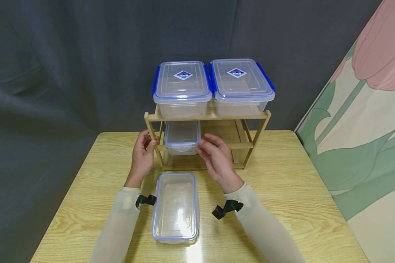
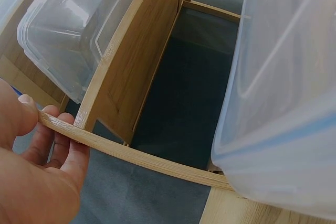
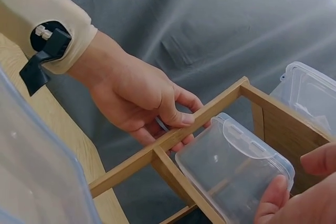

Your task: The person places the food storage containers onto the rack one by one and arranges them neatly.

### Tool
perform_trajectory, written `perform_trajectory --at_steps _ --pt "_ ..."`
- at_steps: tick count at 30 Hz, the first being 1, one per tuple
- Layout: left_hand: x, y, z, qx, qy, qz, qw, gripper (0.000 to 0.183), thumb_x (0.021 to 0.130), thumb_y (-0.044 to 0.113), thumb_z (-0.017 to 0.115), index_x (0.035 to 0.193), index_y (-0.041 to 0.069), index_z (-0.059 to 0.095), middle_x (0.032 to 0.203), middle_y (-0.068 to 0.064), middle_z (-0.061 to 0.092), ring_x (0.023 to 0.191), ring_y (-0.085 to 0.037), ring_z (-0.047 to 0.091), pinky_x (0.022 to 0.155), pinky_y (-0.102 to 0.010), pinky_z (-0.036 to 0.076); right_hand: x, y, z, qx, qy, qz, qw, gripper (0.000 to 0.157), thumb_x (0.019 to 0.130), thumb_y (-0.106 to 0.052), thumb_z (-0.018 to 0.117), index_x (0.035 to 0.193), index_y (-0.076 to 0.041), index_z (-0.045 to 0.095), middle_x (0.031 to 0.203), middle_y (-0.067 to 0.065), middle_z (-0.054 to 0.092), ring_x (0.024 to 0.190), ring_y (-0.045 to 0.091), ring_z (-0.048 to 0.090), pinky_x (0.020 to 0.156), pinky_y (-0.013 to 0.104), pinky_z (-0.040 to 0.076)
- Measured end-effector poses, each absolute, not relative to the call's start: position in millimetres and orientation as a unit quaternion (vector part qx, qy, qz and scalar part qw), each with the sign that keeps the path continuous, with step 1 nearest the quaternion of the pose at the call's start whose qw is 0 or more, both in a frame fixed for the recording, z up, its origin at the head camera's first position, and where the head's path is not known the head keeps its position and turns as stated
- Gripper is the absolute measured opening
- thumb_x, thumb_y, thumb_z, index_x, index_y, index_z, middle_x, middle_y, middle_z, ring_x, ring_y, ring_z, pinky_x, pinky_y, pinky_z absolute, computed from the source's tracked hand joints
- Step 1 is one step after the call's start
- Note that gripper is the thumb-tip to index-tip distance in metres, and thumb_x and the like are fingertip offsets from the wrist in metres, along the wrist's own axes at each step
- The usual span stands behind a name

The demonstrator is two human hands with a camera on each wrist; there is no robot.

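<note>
A wooden two-tier rack (image 1: 214, 117) stands near the back of the table. My left hand (image 1: 142, 155) holds its left front post, the thumb and fingers on either side of the wood in the left wrist view. On the rack's middle shelf, at the left, sits a clear lidded food container (image 1: 183, 133) with a pale blue rim. My right hand (image 1: 219, 159) touches that container's right front corner with its fingertips, the other fingers loosely bent beside it. A second clear food container (image 1: 176, 208) lies on the table between my forearms.
Two larger clear containers with blue side clips, a left one (image 1: 183, 86) and a right one (image 1: 241, 82), stand side by side on the rack's top. A dark curtain (image 1: 118, 65) hangs behind the wooden table (image 1: 276, 171). A flower-patterned cloth (image 1: 358, 146) is at the right.
</note>
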State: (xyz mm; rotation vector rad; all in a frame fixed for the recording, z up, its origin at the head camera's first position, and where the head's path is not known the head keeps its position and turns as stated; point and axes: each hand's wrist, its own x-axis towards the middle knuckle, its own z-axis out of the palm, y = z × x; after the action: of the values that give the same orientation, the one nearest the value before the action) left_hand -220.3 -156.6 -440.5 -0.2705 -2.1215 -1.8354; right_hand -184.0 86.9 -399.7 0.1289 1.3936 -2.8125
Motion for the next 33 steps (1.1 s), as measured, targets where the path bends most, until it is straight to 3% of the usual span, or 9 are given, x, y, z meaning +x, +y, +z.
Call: perform_trajectory --at_steps 9,17,25,33 --pt "-220 -157 -440 -0.095 -0.746 -0.639 0.160 0.031 0.110 0.007 0.050 0.141 0.005 0.053 0.124 -0.027 0.065 0.112 -0.027 0.063 0.096 -0.024 0.049 -168 100 -403 0.022 0.461 -0.887 0.018 0.028 0.097 0.011 0.062 0.120 -0.004 0.061 0.100 0.003 0.071 0.087 0.013 0.069 0.077 0.022 0.058" --pt "-219 -157 -440 -0.091 -0.747 -0.640 0.157 0.033 0.110 0.007 0.050 0.144 0.008 0.053 0.124 -0.024 0.066 0.110 -0.022 0.062 0.097 -0.024 0.049 -154 107 -414 0.020 0.491 -0.870 0.043 0.029 0.097 0.011 0.063 0.123 -0.002 0.058 0.099 0.001 0.071 0.086 0.012 0.068 0.077 0.023 0.059" --pt "-220 -158 -442 -0.088 -0.750 -0.637 0.155 0.034 0.111 0.008 0.050 0.145 0.008 0.053 0.124 -0.024 0.066 0.112 -0.024 0.063 0.098 -0.024 0.049 -139 110 -436 0.006 0.533 -0.843 0.071 0.024 0.095 0.007 0.066 0.112 -0.010 0.064 0.100 0.000 0.070 0.090 0.014 0.068 0.081 0.027 0.059" --pt "-221 -158 -442 -0.095 -0.751 -0.635 0.154 0.034 0.111 0.009 0.049 0.145 0.007 0.052 0.125 -0.027 0.065 0.115 -0.032 0.063 0.099 -0.027 0.049 -125 117 -460 0.017 0.577 -0.810 0.107 0.023 0.096 0.006 0.065 0.118 0.002 0.058 0.099 0.000 0.067 0.091 0.014 0.066 0.080 0.027 0.059"
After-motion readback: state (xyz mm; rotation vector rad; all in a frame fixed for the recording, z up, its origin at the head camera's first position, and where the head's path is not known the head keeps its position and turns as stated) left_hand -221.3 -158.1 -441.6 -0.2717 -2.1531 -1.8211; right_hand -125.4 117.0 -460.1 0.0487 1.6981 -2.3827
